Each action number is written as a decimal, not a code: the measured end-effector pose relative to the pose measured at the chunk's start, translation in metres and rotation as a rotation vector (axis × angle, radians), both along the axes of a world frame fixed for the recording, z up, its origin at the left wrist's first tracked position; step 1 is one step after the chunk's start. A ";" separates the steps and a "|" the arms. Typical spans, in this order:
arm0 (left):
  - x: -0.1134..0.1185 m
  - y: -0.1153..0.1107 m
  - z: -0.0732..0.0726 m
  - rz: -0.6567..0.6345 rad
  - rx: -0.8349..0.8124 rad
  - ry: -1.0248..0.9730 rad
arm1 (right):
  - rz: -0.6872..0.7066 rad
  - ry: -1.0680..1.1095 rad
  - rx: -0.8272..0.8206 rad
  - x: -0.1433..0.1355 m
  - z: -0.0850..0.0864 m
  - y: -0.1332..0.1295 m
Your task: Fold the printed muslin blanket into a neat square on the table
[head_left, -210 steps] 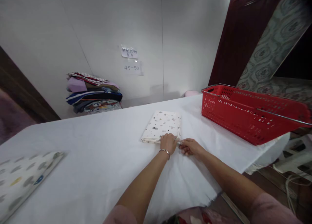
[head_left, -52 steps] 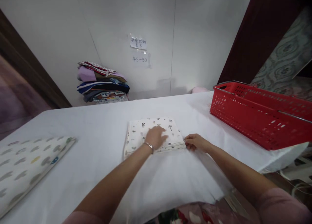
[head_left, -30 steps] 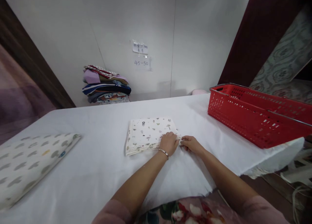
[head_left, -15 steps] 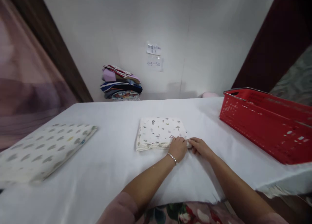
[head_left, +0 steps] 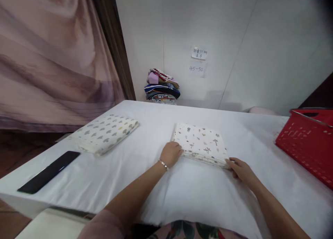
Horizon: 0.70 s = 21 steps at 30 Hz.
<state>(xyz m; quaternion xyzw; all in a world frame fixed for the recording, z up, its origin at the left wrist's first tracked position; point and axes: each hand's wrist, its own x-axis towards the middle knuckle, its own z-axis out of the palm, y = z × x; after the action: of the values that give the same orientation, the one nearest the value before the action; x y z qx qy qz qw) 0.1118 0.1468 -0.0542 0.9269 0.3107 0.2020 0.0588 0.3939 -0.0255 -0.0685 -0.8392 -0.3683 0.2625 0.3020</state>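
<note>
A folded white cloth (head_left: 200, 140) with small grey-green and dark prints lies flat on the white-covered table, its layered edge facing me. At its near left corner, my left hand (head_left: 171, 153) grips the folded layers, fingers curled and partly hidden; a silver bracelet circles that wrist. The near right corner is pinched between the thumb and fingers of my right hand (head_left: 239, 169). Another folded cloth (head_left: 108, 132), white with grey mushroom-like or cloud-like prints, rests further left, apart from both hands.
A red plastic basket (head_left: 307, 138) with a metal handle stands at the right. On the left lies a flat black object (head_left: 49, 172) near the table edge. A stack of folded fabrics (head_left: 162, 88) sits by the back wall, beneath handwritten paper signs (head_left: 198, 69). A pink curtain (head_left: 52, 59) hangs at left.
My view has swung left. My left hand has moved from the cloth's near right part to its near left corner. The right hand stays at the right corner.
</note>
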 end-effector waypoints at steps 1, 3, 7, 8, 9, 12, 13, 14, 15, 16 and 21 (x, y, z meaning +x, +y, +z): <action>-0.013 0.005 -0.001 0.057 -0.022 -0.042 | 0.012 -0.108 0.000 -0.001 0.003 0.000; -0.033 0.012 -0.005 0.193 -0.108 -0.161 | 0.050 -0.331 0.059 -0.005 0.011 0.004; -0.041 0.016 -0.017 0.373 -0.482 -0.411 | 0.264 -0.449 0.281 -0.038 0.032 0.028; -0.039 0.017 -0.020 0.377 -0.562 -0.448 | 0.338 -0.415 0.322 -0.051 0.036 0.038; -0.036 0.017 -0.023 0.370 -0.618 -0.473 | 0.412 -0.372 0.350 -0.064 0.039 0.048; -0.032 0.017 -0.029 0.339 -0.678 -0.518 | 0.599 -0.294 0.412 -0.103 0.041 0.080; -0.032 0.017 -0.031 0.327 -0.687 -0.530 | 0.639 -0.291 0.425 -0.114 0.040 0.090; -0.033 0.017 -0.032 0.313 -0.699 -0.542 | 0.667 -0.295 0.430 -0.124 0.038 0.100; -0.034 0.018 -0.033 0.296 -0.711 -0.554 | 0.685 -0.303 0.428 -0.132 0.036 0.109; -0.036 0.018 -0.034 0.281 -0.723 -0.565 | 0.699 -0.314 0.417 -0.139 0.034 0.117; -0.038 0.021 -0.035 0.240 -0.734 -0.548 | 0.740 -0.454 0.337 -0.157 0.026 0.142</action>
<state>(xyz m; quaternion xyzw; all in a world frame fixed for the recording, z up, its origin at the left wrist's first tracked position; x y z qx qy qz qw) 0.0735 0.1677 -0.0892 0.7150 0.4394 0.3215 0.4386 0.2365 0.1170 -0.0427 -0.6268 -0.7373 0.0987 0.2317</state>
